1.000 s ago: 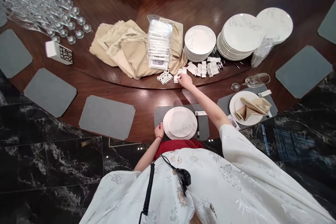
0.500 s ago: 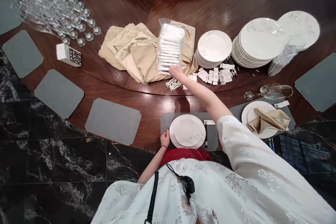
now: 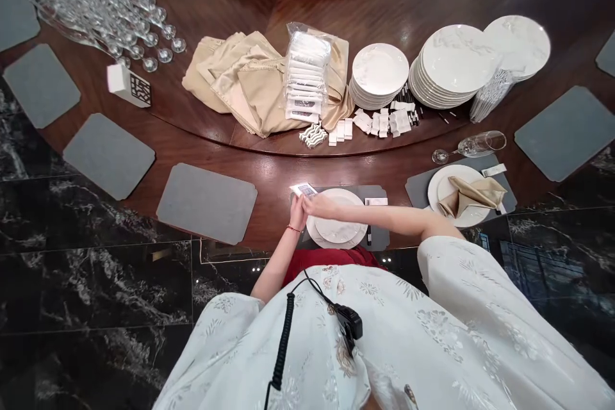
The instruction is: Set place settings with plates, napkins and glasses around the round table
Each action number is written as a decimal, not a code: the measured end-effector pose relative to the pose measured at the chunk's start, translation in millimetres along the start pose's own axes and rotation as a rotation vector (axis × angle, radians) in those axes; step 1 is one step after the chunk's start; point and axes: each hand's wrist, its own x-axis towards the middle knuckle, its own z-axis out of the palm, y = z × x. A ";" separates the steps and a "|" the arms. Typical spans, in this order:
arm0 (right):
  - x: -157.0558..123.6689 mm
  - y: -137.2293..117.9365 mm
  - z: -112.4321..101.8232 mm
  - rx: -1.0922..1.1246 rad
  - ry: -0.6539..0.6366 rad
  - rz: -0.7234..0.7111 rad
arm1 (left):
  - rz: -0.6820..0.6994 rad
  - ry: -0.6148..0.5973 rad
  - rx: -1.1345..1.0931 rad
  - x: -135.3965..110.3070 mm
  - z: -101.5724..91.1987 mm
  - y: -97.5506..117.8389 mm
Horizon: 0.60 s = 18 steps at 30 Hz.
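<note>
Over the left edge of the place setting, my left hand [image 3: 297,213] and my right hand [image 3: 319,206] meet with closed fingers around a small white packet [image 3: 303,189] with dark print. Its far end sticks out past my fingertips. Below my right wrist lie two stacked white plates [image 3: 339,230] on a grey placemat [image 3: 381,236]. Dark chopsticks [image 3: 369,234] and a white rest [image 3: 375,202] lie right of the plates. Farther back, a clear bag of similar packets [image 3: 307,73] rests on beige cloth napkins [image 3: 262,93].
Wavy white pieces [image 3: 313,135], plate stacks [image 3: 379,73] and larger plates [image 3: 456,61] stand on the raised round. Many wine glasses [image 3: 106,13] lie at the far left. A finished-looking setting with a folded napkin [image 3: 473,195] and a lying glass [image 3: 483,143] is to the right.
My right hand has come back from the bag to my left hand, bringing a packet. My left hand has risen from the table edge to hold it too. The view has shifted slightly.
</note>
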 end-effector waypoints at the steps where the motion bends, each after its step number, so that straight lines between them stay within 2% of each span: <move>1: -8.9 -18.8 15.2 0.020 -0.035 -0.029 | 0.013 0.026 0.003 -5.3 -6.6 -8.3; 5: -45.3 -73.4 64.9 0.163 -0.130 -0.044 | 0.067 0.115 0.143 -28.2 -60.7 -40.8; 7: -62.9 -85.4 81.9 0.265 -0.105 0.000 | 0.074 0.138 0.304 -37.1 -90.1 -51.2; 9: -78.1 -86.7 95.3 0.359 -0.032 0.101 | 0.069 0.131 0.474 -43.8 -110.4 -59.1; 11: -90.7 -79.5 106.6 0.431 0.065 0.245 | 0.071 0.095 0.593 -48.6 -118.5 -66.8; 13: -101.9 -68.1 116.2 0.479 0.159 0.381 | 0.103 0.068 0.675 -51.6 -117.3 -74.5; 18: -130.9 -43.4 130.4 0.541 0.332 0.645 | 0.183 0.189 0.922 -54.9 -107.2 -85.0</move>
